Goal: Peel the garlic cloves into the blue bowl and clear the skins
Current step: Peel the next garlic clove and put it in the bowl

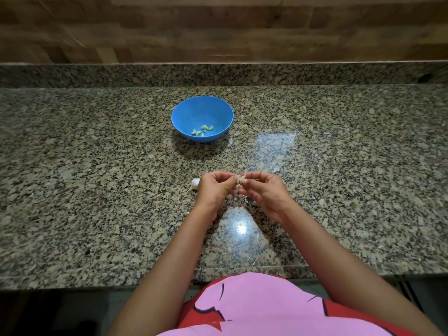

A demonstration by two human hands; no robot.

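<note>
Beyond the pink shirt point(254, 299), left hand point(213, 187) and right hand point(261, 190) pinch one garlic clove point(240, 181) — blue bowl point(201, 109) ahead, slightly left, well apart.

both hands point(238, 189) pinching garlic clove point(240, 179), blue bowl point(202, 110)

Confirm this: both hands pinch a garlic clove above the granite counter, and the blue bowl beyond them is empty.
Not empty: the head view shows several peeled cloves in the blue bowl. The rest holds: left hand and right hand pinch a garlic clove above the granite counter.
</note>
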